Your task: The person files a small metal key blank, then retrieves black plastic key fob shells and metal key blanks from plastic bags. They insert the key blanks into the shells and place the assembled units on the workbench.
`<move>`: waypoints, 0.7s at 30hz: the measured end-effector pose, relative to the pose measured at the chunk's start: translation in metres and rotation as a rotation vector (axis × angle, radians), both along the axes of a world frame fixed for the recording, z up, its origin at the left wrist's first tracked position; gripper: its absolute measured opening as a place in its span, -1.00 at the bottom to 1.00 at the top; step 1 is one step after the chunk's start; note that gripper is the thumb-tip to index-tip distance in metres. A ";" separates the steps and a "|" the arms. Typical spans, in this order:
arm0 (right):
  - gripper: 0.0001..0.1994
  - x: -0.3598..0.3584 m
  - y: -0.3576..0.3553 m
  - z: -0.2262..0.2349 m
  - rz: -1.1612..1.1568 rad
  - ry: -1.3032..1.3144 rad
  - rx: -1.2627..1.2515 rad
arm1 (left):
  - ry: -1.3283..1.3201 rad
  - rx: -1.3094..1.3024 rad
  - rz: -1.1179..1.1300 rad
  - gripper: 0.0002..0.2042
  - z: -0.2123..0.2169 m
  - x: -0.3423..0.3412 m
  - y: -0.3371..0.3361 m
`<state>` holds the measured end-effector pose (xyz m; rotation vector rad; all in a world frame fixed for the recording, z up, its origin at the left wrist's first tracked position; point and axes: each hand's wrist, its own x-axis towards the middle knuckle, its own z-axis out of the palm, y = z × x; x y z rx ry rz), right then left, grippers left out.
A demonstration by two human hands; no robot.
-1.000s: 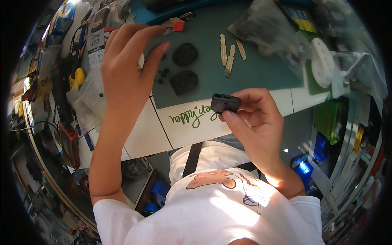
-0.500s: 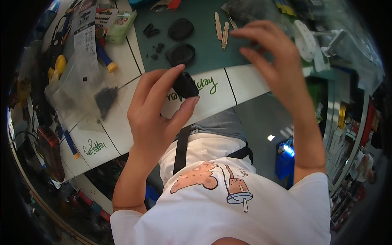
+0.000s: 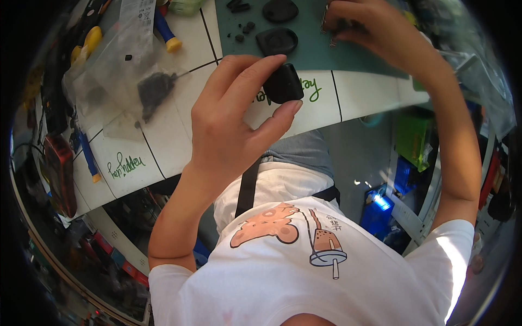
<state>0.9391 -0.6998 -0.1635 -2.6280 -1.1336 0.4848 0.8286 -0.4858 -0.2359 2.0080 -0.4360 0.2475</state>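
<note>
My left hand [image 3: 234,114] pinches a black plastic key fob [image 3: 283,84] between thumb and fingertips, above the front edge of the table. My right hand [image 3: 375,24] is at the top of the picture, its fingers curled over slim metal key blades [image 3: 324,23] on the green mat. The thumb and fingers close on a blade; how many they touch is hidden. Left of it on the mat lie two black fob shell halves, a rounded one [image 3: 280,10] and a hollow one [image 3: 278,40].
Small black bits [image 3: 246,28] lie left of the shells on the green mat [image 3: 310,57]. Clear plastic bags [image 3: 117,81], a yellow-tipped blue tool handle [image 3: 166,30] and a dark red device [image 3: 58,174] occupy the left of the white table [image 3: 130,185]. Plastic wrapping [image 3: 484,70] hangs at the right.
The view has shifted, so the table things sit further up and right. My right hand has moved forward onto the key blades, its fingers curling in. My left hand still holds the fob.
</note>
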 end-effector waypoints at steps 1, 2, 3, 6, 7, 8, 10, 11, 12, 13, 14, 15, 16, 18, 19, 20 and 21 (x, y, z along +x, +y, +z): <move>-0.83 0.001 0.002 0.003 0.004 0.016 -0.013 | -0.019 0.004 -0.004 -0.59 0.000 0.002 0.000; -0.83 0.001 0.003 0.004 0.008 0.032 -0.026 | -0.037 0.008 -0.008 -0.59 0.000 0.003 -0.001; -0.83 0.001 0.004 0.006 0.013 0.043 -0.036 | -0.045 0.010 -0.003 -0.59 0.000 0.002 -0.001; -0.83 0.001 0.003 0.005 0.126 -0.073 -0.092 | -0.063 0.015 0.006 -0.59 -0.001 0.000 -0.002; -0.84 0.001 0.002 0.005 0.144 -0.106 -0.101 | -0.064 0.018 0.008 -0.59 -0.001 0.001 -0.001; -0.85 0.000 0.001 0.004 0.161 -0.138 -0.111 | -0.066 0.019 0.008 -0.59 -0.001 0.001 -0.001; -0.83 -0.006 -0.006 -0.001 0.110 -0.136 -0.010 | -0.063 0.019 0.014 -0.59 -0.002 0.001 -0.001; -0.78 -0.014 -0.014 -0.006 0.040 -0.101 0.099 | -0.063 0.019 0.016 -0.59 -0.002 0.001 -0.002; -0.73 -0.024 -0.020 -0.007 -0.035 -0.068 0.203 | -0.073 0.026 0.011 -0.59 -0.001 0.002 -0.003; -0.72 -0.037 -0.015 -0.005 -0.150 0.125 0.339 | -0.078 0.038 0.013 -0.59 -0.001 0.002 -0.003; -0.71 -0.051 -0.008 -0.003 -0.266 0.319 0.472 | -0.084 0.052 0.014 -0.59 -0.001 0.002 -0.003; -0.71 -0.061 0.000 -0.003 -0.393 0.508 0.595 | -0.075 0.049 0.014 -0.59 0.000 0.003 -0.003; -0.74 -0.070 0.004 -0.004 -0.479 0.584 0.642 | -0.069 0.046 0.012 -0.59 -0.001 0.002 -0.003; -0.81 -0.075 0.005 -0.002 -0.610 0.724 0.614 | -0.068 0.049 -0.004 -0.58 -0.002 0.002 -0.004; -0.82 -0.077 0.004 -0.003 -0.615 0.703 0.637 | -0.074 0.054 -0.019 -0.58 -0.001 0.002 -0.004; -0.84 -0.080 0.004 -0.006 -0.618 0.682 0.660 | -0.079 0.060 -0.034 -0.58 -0.001 0.003 -0.005; -0.86 -0.081 0.004 -0.007 -0.620 0.662 0.684 | -0.084 0.061 -0.040 -0.57 -0.001 0.003 -0.005</move>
